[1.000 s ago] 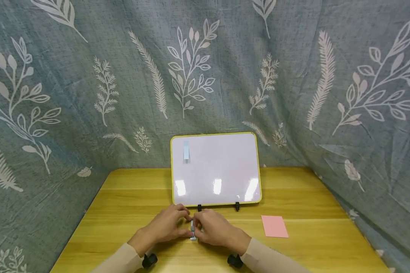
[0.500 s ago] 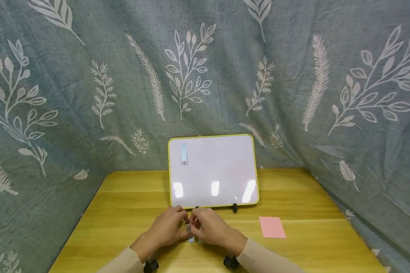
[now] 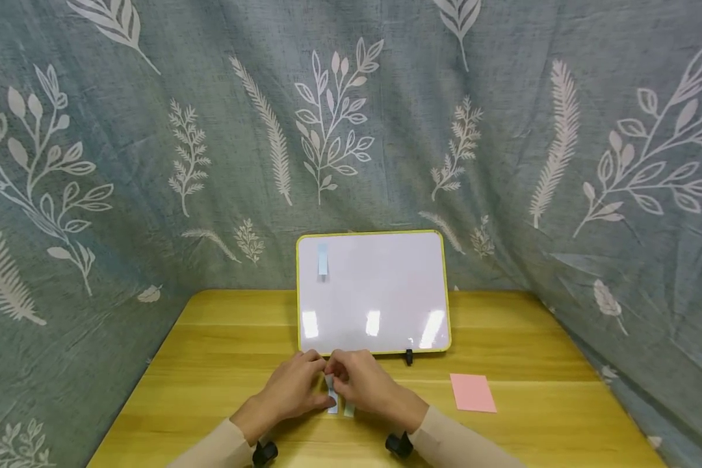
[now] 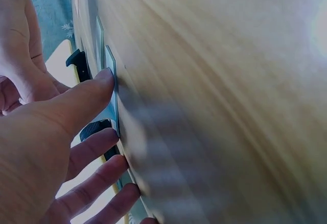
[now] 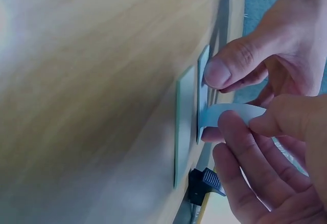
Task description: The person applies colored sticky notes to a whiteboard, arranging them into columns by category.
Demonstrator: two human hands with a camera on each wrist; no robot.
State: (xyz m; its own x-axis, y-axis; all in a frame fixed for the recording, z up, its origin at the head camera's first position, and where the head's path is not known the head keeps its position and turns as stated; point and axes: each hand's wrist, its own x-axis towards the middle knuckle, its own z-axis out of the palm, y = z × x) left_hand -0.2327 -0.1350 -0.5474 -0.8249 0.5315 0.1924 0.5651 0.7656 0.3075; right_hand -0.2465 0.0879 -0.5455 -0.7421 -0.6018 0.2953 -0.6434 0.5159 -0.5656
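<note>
On the table, a narrow pale blue sticky note pad lies between the two hands. The left hand steadies it, thumb pressing on its near part and index fingertip at its far end. At that far end the right hand pinches the tip of a blue sticky note between thumb and index finger. This note curves up off the pad, still joined to it. A pale green sticky note pad lies alongside to the right, partly hidden by the right hand in the head view.
A yellow-edged whiteboard stands behind the hands on black feet. One blue sticky note hangs at its upper left. A square pink sticky note pad lies to the right. Patterned cloth surrounds the table.
The right hand has moved slightly away toward the whiteboard, exposing the green pad and more of the blue pad. The left hand stays at the blue pad. The head view shifts a little.
</note>
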